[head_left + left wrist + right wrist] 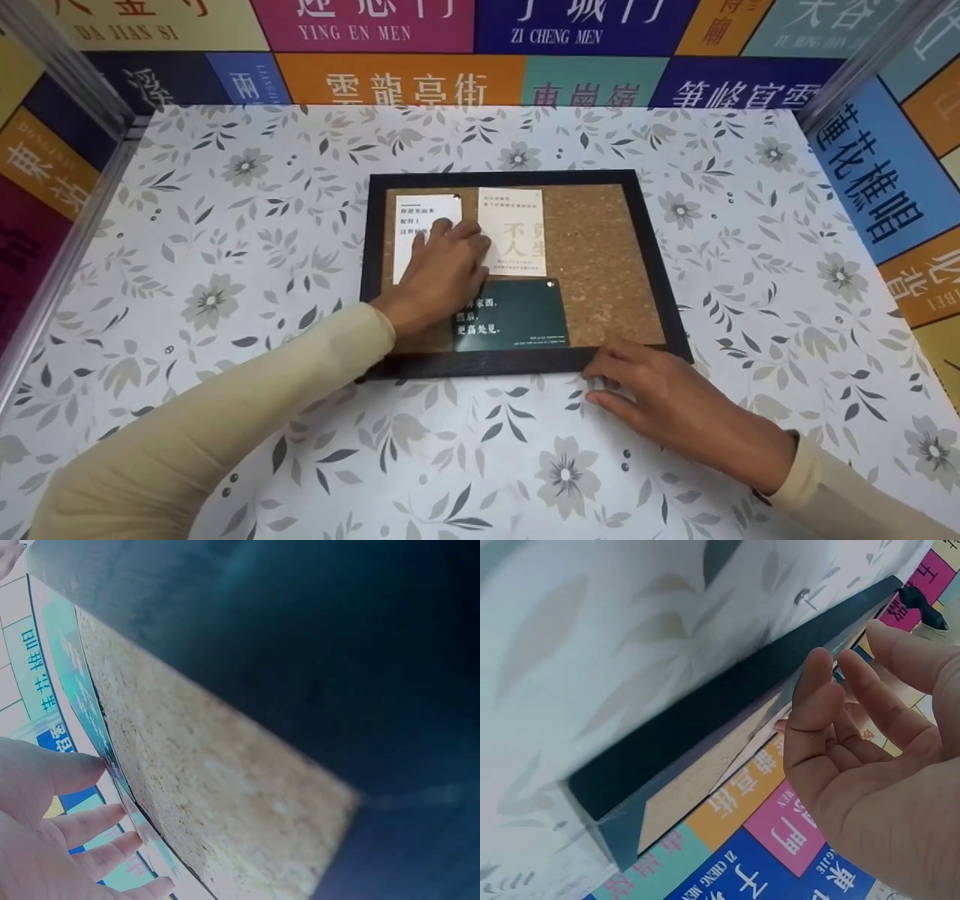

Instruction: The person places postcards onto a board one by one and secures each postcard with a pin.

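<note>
A black-framed [651, 247] cork board [607, 262] lies on the table. Three cards are on it: a white card [409, 251] at upper left, a cream card [512, 232] beside it, and a dark green card [517, 315] below. My left hand [444, 274] reaches over the board, its fingertips by the white card's right edge, covering part of that card. In the left wrist view its fingers [94, 821] are extended along the card surface. My right hand [667, 390] is at the frame's lower right edge, fingers loosely bent, holding nothing; whether it touches the frame I cannot tell.
White tablecloth [225, 360] with grey leaves and flowers surrounds the board. Colourful panels [405, 75] with lettering stand behind the table and at both sides. Clear posts [862, 71] rise at the back corners.
</note>
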A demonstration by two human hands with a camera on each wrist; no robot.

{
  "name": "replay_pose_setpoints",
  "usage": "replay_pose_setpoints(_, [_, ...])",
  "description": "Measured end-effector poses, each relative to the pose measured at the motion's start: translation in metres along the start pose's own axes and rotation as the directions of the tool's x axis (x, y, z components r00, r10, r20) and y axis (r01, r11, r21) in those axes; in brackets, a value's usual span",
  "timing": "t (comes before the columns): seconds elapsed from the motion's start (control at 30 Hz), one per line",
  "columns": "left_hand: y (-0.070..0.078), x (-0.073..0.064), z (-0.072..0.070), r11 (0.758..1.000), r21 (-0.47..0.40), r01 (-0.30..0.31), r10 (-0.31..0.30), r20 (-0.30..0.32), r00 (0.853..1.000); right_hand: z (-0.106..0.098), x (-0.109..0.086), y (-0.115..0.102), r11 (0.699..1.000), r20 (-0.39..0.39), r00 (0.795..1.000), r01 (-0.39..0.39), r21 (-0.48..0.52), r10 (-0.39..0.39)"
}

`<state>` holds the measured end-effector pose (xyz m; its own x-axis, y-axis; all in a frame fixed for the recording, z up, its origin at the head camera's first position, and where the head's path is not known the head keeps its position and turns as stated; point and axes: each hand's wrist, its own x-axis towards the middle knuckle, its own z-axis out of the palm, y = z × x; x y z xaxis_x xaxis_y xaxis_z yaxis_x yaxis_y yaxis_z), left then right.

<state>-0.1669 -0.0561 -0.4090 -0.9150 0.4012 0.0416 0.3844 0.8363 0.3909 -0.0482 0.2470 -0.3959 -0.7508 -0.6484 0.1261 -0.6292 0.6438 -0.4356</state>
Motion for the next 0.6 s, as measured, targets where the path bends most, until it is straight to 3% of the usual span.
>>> replay_pose_setpoints(0.3, [-0.001,-0.001,0.0,1.0,-0.009,-0.004,0.004,-0.011,1.0,0.006,-0.014,0.003,0.999,-0.012,0.999,0.036,-0.007,-0.036])
replay_pose_setpoints(0.6, [0.0,0.0,0.0,1.0,0.001,-0.006,0.006,-0.008,1.0,0.006,-0.024,0.002,0.999,0.007,1.0,0.016,-0.028,-0.016])
